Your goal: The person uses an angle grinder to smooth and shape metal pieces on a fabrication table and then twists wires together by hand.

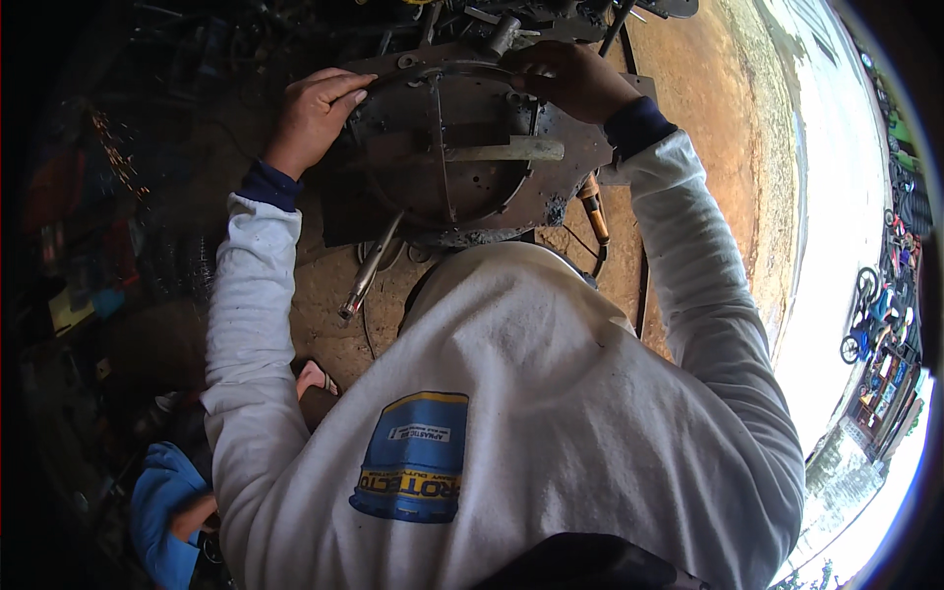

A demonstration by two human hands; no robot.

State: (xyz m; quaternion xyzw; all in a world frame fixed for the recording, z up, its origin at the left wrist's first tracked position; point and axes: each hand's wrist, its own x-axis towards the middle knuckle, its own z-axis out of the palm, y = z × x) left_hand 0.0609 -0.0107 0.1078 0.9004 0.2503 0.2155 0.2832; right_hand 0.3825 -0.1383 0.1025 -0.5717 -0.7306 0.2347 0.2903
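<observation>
A dark, rusty round metal plate (462, 147) with a raised ring and a pale flat bar (511, 149) across it lies on the dirt ground in front of me. My left hand (315, 113) rests on the plate's left rim, fingers curled over the edge. At the upper right of the ring, my right hand (570, 79) grips the rim with the fingers closed around it. Both forearms wear white sleeves with dark blue cuffs. My white shirt hides the plate's near edge.
A metal rod-like tool (369, 270) lies on the ground below the plate, and a wooden-handled tool (593, 208) lies at its right. Scrap metal parts (492, 25) are piled beyond. Another person in blue (167, 511) crouches at lower left. Sparks show at far left.
</observation>
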